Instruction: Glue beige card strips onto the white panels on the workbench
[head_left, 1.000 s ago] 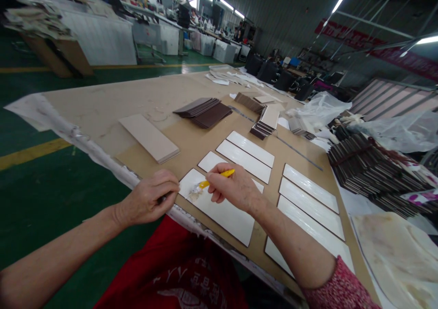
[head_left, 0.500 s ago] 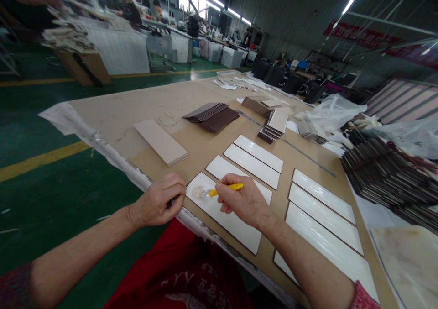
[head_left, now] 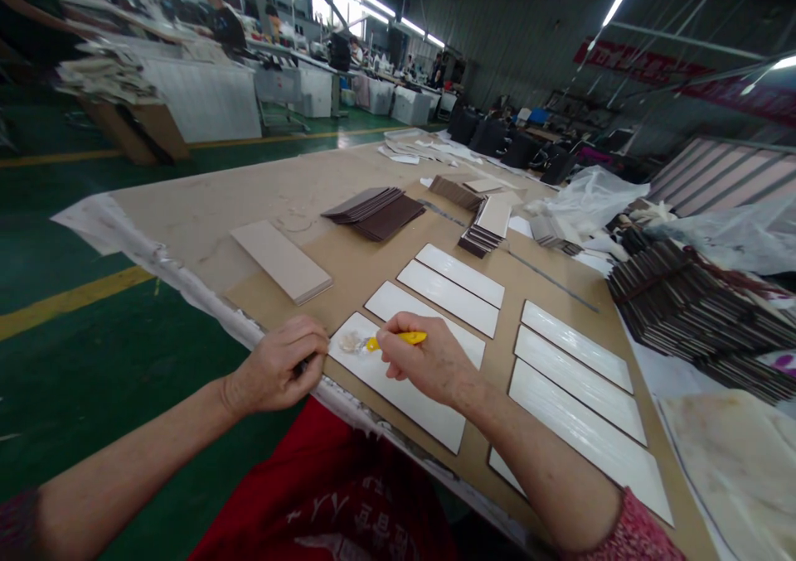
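My right hand (head_left: pixel 423 354) is closed round the yellow handle of a brush (head_left: pixel 398 340). Its bristle end rests on the near white panel (head_left: pixel 410 395), in a pale smeared patch towards the left end. At that panel's left corner, my left hand (head_left: pixel 289 362) is closed, fingertips pinching the corner at the table edge. A small dark spot shows between its fingers; what it is I cannot make out. Just beyond lies another white panel (head_left: pixel 429 321), partly behind my right hand. On the right, glossy white panels (head_left: pixel 584 403) with dark edges lie in a row, partly under my forearm.
Brown boards (head_left: pixel 376 213) are stacked fanned out on the table (head_left: pixel 211 188). A beige board stack (head_left: pixel 283 261) lies left, and more pale boards (head_left: pixel 491 221) lie farther back. Dark boards (head_left: pixel 696 312) pile up at the right. People sit at benches in the background.
The view has shifted slightly, so everything sits a little farther left. The brush remains in the same smeared patch; both hands keep their holds.
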Tool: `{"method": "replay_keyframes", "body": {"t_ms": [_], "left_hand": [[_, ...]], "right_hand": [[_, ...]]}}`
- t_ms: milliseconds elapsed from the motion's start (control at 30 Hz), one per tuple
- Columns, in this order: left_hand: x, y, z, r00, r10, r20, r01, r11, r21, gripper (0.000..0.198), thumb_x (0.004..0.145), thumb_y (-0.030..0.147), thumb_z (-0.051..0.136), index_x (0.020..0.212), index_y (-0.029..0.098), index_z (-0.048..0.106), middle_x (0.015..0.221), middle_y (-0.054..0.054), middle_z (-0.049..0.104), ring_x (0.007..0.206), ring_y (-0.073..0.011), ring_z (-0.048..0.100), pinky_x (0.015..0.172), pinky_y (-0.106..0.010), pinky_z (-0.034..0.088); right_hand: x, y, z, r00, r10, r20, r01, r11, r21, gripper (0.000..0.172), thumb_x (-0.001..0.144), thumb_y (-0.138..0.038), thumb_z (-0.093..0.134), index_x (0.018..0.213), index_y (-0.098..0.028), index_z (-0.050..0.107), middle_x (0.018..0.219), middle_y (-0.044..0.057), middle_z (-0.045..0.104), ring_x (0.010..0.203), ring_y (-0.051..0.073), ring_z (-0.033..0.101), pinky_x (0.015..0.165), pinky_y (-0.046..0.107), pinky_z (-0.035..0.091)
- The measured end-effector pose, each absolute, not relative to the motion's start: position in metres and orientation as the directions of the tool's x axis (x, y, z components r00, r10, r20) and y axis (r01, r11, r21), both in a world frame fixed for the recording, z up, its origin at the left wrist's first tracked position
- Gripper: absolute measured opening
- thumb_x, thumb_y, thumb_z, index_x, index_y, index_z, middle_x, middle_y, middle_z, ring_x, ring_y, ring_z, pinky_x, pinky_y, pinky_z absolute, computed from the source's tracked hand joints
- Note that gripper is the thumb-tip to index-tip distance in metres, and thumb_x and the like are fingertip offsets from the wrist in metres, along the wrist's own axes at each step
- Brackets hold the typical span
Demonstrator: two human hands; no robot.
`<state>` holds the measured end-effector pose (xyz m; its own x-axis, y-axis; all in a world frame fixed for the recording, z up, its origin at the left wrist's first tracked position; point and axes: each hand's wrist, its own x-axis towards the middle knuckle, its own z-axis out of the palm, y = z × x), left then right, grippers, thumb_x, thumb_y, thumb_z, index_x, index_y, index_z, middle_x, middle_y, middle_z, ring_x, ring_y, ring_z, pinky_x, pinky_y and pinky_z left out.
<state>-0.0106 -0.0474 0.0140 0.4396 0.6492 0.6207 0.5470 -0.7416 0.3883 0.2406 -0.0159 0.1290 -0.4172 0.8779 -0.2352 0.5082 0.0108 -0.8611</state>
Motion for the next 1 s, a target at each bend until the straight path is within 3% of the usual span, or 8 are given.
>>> {"method": "replay_keyframes", "body": {"t_ms": [233,433,767,1000], "left_hand": [[-0.013,-0.046,0.008,0.439,0.657,0.613,0.559,-0.734,0.386,0.024,0.084,0.001,0.059,0.100,0.019,0.057,0.094,-0.009,0.062,0.097,-0.0251,0.061,0.088,-0.043,0.052],[-0.012,-0.046,0.009,0.439,0.646,0.625,0.570,-0.737,0.361,0.023,0.083,0.001,0.060,0.098,0.018,0.058,0.094,-0.008,0.062,0.096,-0.0243,0.062,0.088,-0.042,0.052],[-0.013,-0.045,0.006,0.438,0.647,0.624,0.578,-0.735,0.356,0.022,0.083,0.005,0.059,0.099,0.020,0.059,0.094,-0.007,0.063,0.097,-0.0252,0.063,0.088,-0.042,0.052],[-0.015,-0.044,0.003,0.446,0.645,0.621,0.570,-0.739,0.359,0.021,0.083,0.004,0.060,0.099,0.019,0.058,0.094,-0.008,0.062,0.097,-0.0247,0.061,0.089,-0.043,0.052]], "right_hand": [[0.296,-0.029,0.140,-0.279,0.872,-0.403,0.598,-0.171,-0.783,0.015,0.084,-0.029,0.057,0.076,-0.019,0.065,0.069,0.001,0.069,0.054,0.016,0.068,0.048,0.023,0.051],[0.347,-0.061,0.147,-0.198,0.877,-0.438,0.576,-0.257,-0.776,0.022,0.087,-0.036,0.059,0.076,-0.018,0.065,0.069,0.001,0.068,0.053,0.012,0.062,0.050,0.022,0.050],[0.374,-0.075,0.168,-0.143,0.930,-0.338,0.570,-0.202,-0.797,0.024,0.090,-0.036,0.059,0.075,-0.019,0.066,0.067,0.000,0.067,0.055,0.013,0.064,0.053,0.022,0.051],[0.352,-0.043,0.167,-0.162,0.894,-0.419,0.567,-0.263,-0.780,0.022,0.084,-0.035,0.060,0.072,-0.017,0.064,0.065,0.001,0.067,0.047,0.012,0.060,0.045,0.021,0.049]]}}
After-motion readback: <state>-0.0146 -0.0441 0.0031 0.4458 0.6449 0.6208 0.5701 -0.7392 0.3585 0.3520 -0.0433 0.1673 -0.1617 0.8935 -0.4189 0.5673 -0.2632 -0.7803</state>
